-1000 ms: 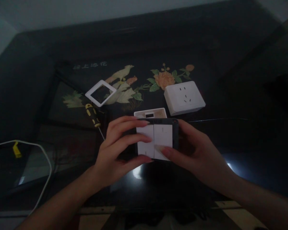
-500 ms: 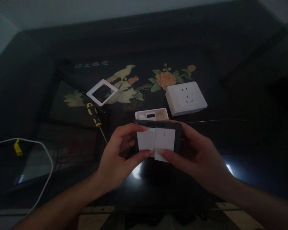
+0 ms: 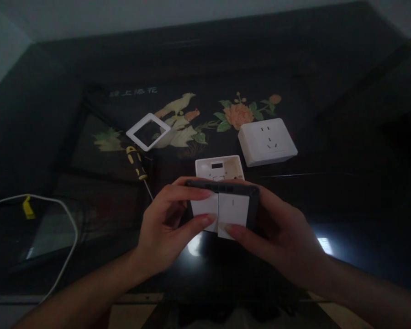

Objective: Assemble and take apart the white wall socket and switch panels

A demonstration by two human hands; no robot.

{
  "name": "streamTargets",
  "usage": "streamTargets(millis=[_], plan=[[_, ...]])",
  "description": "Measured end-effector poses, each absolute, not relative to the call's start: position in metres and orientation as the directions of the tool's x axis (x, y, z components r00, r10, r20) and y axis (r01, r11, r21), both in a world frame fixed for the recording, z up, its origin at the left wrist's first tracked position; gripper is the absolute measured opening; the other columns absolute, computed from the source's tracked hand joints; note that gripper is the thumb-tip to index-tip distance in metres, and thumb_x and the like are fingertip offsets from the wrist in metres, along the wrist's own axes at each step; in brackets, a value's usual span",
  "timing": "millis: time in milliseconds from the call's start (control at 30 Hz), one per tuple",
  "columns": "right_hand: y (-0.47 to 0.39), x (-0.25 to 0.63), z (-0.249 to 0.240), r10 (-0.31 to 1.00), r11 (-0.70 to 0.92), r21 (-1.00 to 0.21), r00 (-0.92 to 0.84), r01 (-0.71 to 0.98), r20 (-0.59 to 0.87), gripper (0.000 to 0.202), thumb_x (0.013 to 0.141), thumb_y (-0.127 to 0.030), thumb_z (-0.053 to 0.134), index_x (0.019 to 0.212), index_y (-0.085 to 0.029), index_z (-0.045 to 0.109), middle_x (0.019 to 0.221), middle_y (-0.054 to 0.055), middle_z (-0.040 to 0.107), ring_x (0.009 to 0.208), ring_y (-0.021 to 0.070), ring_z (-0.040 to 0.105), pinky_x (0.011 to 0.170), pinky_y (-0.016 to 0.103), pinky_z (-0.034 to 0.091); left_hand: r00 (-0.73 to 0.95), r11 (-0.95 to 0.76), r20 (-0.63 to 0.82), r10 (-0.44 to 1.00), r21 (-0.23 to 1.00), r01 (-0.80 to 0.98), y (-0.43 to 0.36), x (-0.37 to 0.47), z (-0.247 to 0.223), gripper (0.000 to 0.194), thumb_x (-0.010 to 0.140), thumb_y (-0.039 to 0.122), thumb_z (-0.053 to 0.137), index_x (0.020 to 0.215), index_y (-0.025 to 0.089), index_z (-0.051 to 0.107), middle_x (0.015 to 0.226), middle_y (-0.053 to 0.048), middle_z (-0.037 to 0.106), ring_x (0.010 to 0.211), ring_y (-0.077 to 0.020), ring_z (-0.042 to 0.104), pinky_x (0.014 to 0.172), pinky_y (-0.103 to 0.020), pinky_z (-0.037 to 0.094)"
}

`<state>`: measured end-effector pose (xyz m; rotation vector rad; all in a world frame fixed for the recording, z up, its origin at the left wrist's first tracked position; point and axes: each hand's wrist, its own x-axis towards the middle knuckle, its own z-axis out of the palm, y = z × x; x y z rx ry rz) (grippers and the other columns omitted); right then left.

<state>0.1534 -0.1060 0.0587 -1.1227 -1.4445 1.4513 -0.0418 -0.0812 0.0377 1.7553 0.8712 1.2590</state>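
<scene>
A switch module (image 3: 233, 210) with two white rocker panels in a dark grey frame is held between both hands, above the table's near part. My left hand (image 3: 171, 224) grips its left side, thumb and index finger on the left panel. My right hand (image 3: 281, 228) grips the right side, its thumb on the lower part of the right panel and its other fingers mostly hidden behind. Just beyond the module lies an open white back box (image 3: 220, 167), its near part hidden by the module and hands.
A white socket box (image 3: 269, 140) stands right of the back box. At left lie a white square frame (image 3: 137, 138) and a yellow-black screwdriver (image 3: 136, 163). A white cable (image 3: 76, 233) with a yellow tag (image 3: 28, 208) curves across the glossy dark table (image 3: 205, 59).
Both hands have brought the switch module slightly lower and nearer, so more of the back box shows behind it. The view has shifted a little.
</scene>
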Motion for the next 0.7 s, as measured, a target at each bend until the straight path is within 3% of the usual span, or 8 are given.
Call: streamTargets(millis=[133, 300, 467, 567, 700], plan=[[-0.1065, 0.1523, 0.0589, 0.949, -0.03, -0.998, -0.312, 0.058, -0.047, 0.044, 0.084, -0.021, 0.07, 0.126, -0.028, 0.06, 0.123, 0.002, 0.071, 0.11, 0.0213, 0.069, 0.093, 0.035, 0.06, 0.256, -0.478, 0.443, 0.859, 0.873, 0.094, -0.0819, -0.0412, 0.0389, 0.019, 0.087, 0.023, 0.072, 0.103, 0.028, 0.065, 0.1, -0.001, 0.07, 0.094, -0.0177, 0.071, 0.07, -0.028, 0.063], [-0.1081, 0.1502, 0.0586, 0.938, -0.084, -0.996, -0.337, -0.011, -0.075, 0.043, 0.084, -0.02, 0.069, 0.125, -0.029, 0.06, 0.119, 0.001, 0.073, 0.106, 0.0194, 0.071, 0.088, 0.031, 0.062, 0.247, -0.48, 0.443, 0.862, 0.87, 0.114, -0.0842, -0.0423, 0.0383, 0.014, 0.091, 0.021, 0.066, 0.103, 0.028, 0.065, 0.1, -0.001, 0.07, 0.094, -0.0178, 0.07, 0.072, -0.028, 0.062], [-0.1082, 0.1481, 0.0571, 0.938, -0.141, -0.99, -0.32, -0.01, -0.13, 0.039, 0.082, -0.019, 0.07, 0.119, -0.027, 0.06, 0.108, 0.001, 0.075, 0.096, 0.0178, 0.073, 0.08, 0.028, 0.063, 0.282, -0.284, 0.241, 0.929, 0.951, 0.122, -0.0828, -0.0459, 0.0403, 0.044, 0.086, 0.023, 0.071, 0.127, 0.029, 0.054, 0.103, -0.003, 0.07, 0.088, -0.0176, 0.07, 0.067, -0.025, 0.061], [-0.1076, 0.1479, 0.0559, 0.939, -0.135, -0.991, -0.317, 0.008, -0.131, 0.036, 0.082, -0.02, 0.069, 0.116, -0.026, 0.06, 0.106, 0.001, 0.075, 0.095, 0.018, 0.073, 0.08, 0.028, 0.063, 0.324, -0.166, 0.124, 0.938, 0.981, 0.105, -0.0807, -0.0471, 0.0393, 0.027, 0.087, 0.027, 0.07, 0.113, 0.024, 0.065, 0.1, -0.004, 0.069, 0.088, -0.018, 0.07, 0.07, -0.025, 0.06], [-0.1069, 0.1483, 0.0558, 0.938, -0.1, -0.994, -0.331, 0.033, -0.106, 0.036, 0.083, -0.019, 0.068, 0.117, -0.027, 0.061, 0.11, 0.001, 0.074, 0.097, 0.0178, 0.072, 0.084, 0.029, 0.062, 0.286, -0.13, 0.112, 0.952, 0.991, 0.044, -0.081, -0.0475, 0.036, 0.014, 0.088, 0.03, 0.07, 0.101, 0.026, 0.071, 0.099, -0.002, 0.068, 0.09, -0.0161, 0.067, 0.071, -0.022, 0.058]])
